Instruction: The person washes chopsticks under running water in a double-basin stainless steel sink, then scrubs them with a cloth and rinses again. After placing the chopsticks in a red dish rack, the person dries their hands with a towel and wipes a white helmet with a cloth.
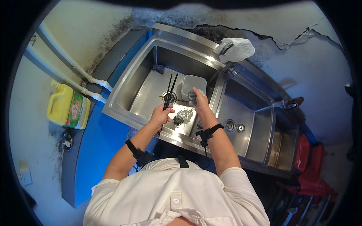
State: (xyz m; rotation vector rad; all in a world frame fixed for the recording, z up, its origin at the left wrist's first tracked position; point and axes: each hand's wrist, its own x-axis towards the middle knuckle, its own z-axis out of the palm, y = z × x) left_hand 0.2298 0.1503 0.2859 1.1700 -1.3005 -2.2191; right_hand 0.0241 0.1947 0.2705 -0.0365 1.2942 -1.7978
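Observation:
My left hand (160, 117) grips several black chopsticks (170, 89) over the left sink basin (144, 89), their tips pointing away from me. To its right, my right hand (201, 103) is closed around a grey scouring pad (192, 96) covered in white suds. A thin brownish stick (178, 99) runs crosswise between the chopsticks and the pad; whether either hand holds it cannot be told. Behind my right hand stands a translucent plastic container (194, 81). A round strainer (178, 120) and a patch of foam (186, 115) lie on the basin floor close to me.
A dark scouring pad (158, 68) rests in the far left corner. One faucet (231, 69) has a white plastic bag (238, 49) over it; another faucet (288, 103) is farther right. A yellow detergent jug (69, 106) stands left, near the blue counter (97, 152).

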